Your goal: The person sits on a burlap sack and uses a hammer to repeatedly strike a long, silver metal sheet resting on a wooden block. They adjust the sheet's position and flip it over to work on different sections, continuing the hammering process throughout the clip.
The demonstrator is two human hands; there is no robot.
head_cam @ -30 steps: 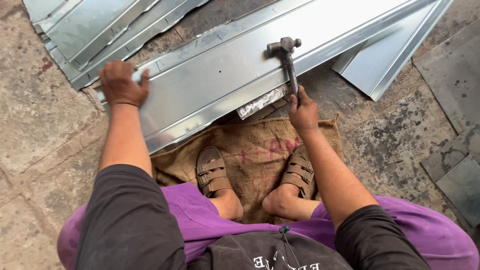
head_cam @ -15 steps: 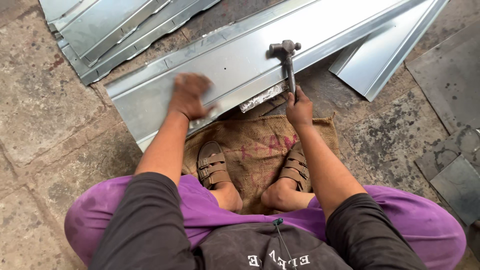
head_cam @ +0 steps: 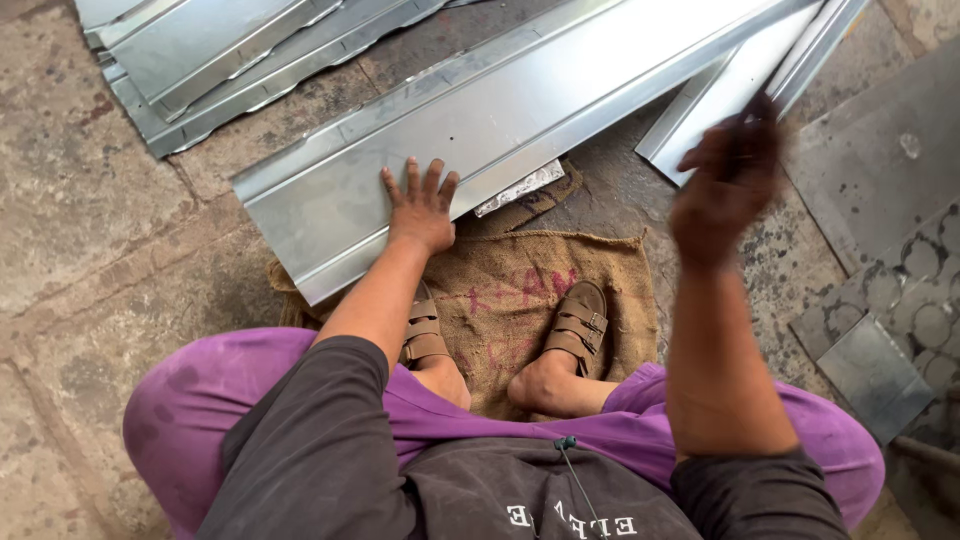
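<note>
The left hand (head_cam: 422, 212) presses spread fingers flat on the long folded galvanised metal sheet (head_cam: 500, 120), which runs diagonally across the stone floor (head_cam: 70, 190); the raised, blurred right hand (head_cam: 727, 180) hovers farther off, grip unclear.

**Stone floor strewn with metal offcuts**

The ground is worn stone paving (head_cam: 70, 190) — grey-brown slabs with dirt-filled joints and dark stains. A burlap sack (head_cam: 520, 290) lies spread flat on it. Folded galvanised sheets (head_cam: 200, 60) are stacked at upper left, more strips (head_cam: 760, 90) lean in at upper right. Dark flat plates (head_cam: 880, 370) — one marked with circle outlines — lie at right. Soft, even daylight, no hard shadows
</note>
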